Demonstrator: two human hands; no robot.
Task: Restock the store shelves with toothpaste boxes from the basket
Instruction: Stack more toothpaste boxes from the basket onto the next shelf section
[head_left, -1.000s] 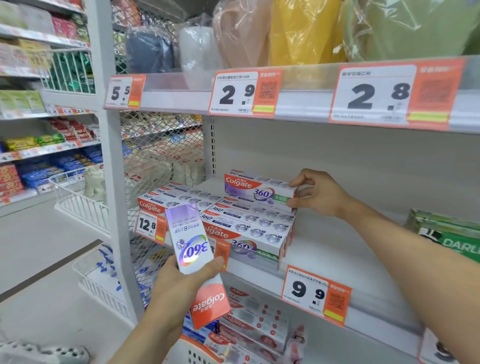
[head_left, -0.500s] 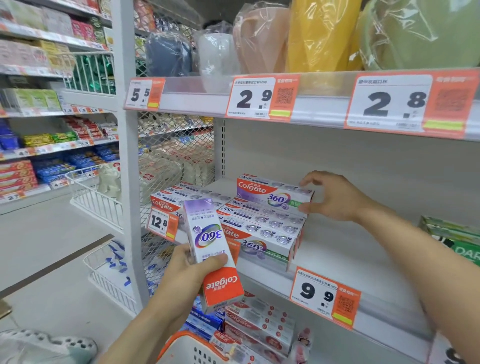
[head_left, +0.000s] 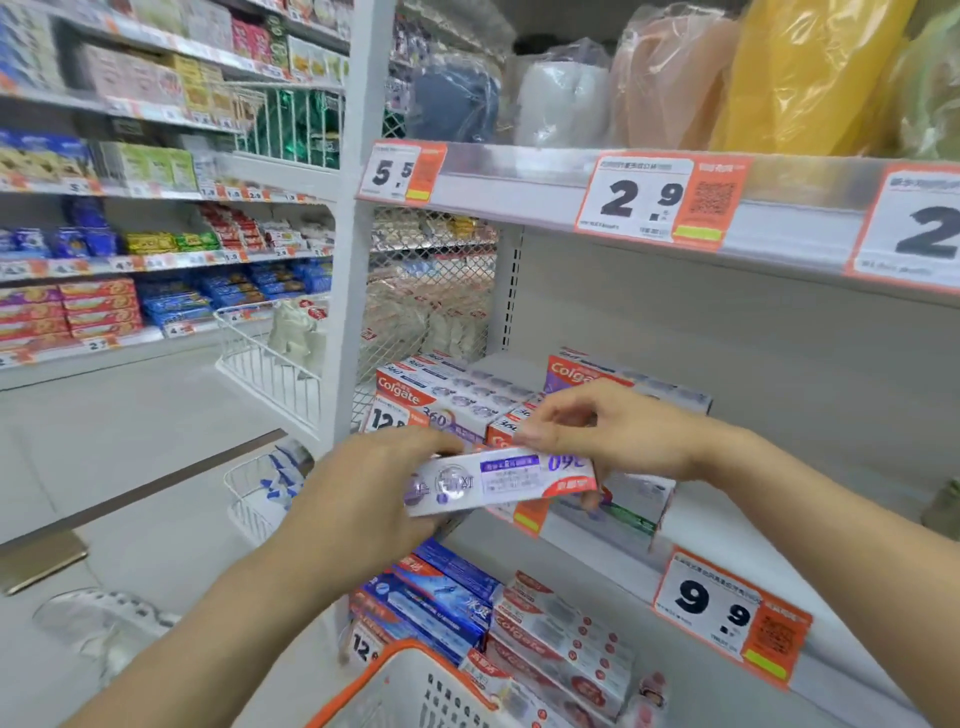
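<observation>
A white and purple Colgate toothpaste box (head_left: 498, 480) lies level in front of the middle shelf, held by both hands. My left hand (head_left: 363, 499) grips its left end from below. My right hand (head_left: 618, 431) pinches its right end from above. Behind it, a stack of Colgate 360 boxes (head_left: 447, 400) sits on the middle shelf (head_left: 727, 525), with one more box (head_left: 623, 379) on top at the back. The orange-rimmed white basket (head_left: 410, 686) shows at the bottom edge, below my hands.
More toothpaste boxes (head_left: 519, 618) fill the lower shelf. Price tags (head_left: 727, 618) hang on the shelf edges. Bagged goods (head_left: 675, 78) stand on the top shelf. A white upright post (head_left: 353, 234) and wire baskets (head_left: 270, 364) are on the left, with the aisle floor beyond.
My right hand left the box on the stack and came forward onto the held box. My left hand turned that box from upright to level and raised it toward the shelf.
</observation>
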